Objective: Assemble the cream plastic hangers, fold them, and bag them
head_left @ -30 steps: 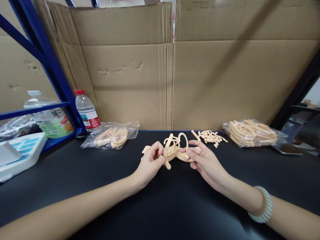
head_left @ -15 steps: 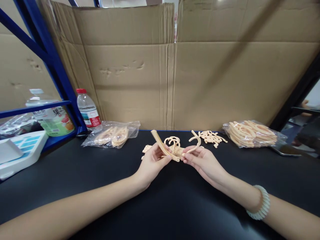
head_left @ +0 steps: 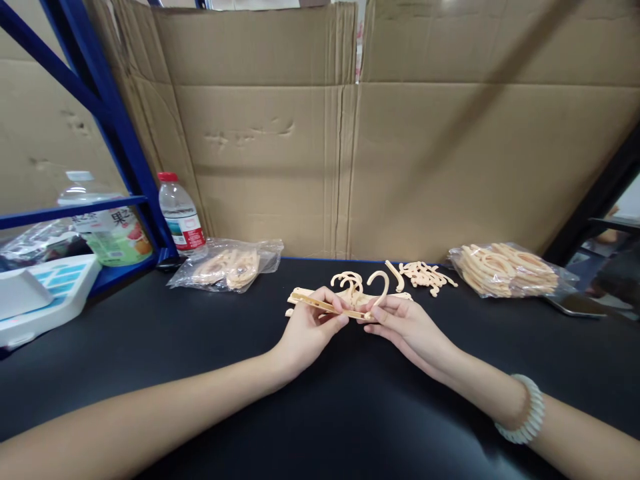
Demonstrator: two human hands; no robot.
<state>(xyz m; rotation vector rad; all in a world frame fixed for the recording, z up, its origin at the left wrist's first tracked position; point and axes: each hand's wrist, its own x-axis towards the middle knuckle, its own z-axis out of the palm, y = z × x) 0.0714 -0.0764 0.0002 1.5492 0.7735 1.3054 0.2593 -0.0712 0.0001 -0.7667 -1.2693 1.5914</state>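
Note:
My left hand (head_left: 307, 333) pinches a beige hanger arm (head_left: 315, 303), a slim plastic bar lying nearly level with its end pointing right. Between the fingertips of my right hand (head_left: 413, 327) is a beige hanger hook (head_left: 384, 285), upright with its curve at the top. The foot of the hook meets the right end of the arm; whether the two are joined cannot be made out. Just behind my hands lie several beige hangers with hooks (head_left: 350, 280), partly hidden by my fingers. A loose hanger arm (head_left: 395, 276) lies to their right.
A pile of loose hooks (head_left: 425, 275) lies at the back of the black table (head_left: 350, 413). Clear bags of beige parts stand left (head_left: 235, 267) and right (head_left: 505, 267). A red-capped bottle (head_left: 181, 217), a blue rack (head_left: 107, 127) and a cardboard wall (head_left: 270, 147) border the space.
The hanger arm in my left hand has turned from steeply tilted to nearly level. My right hand has brought the hook upright against the arm's end.

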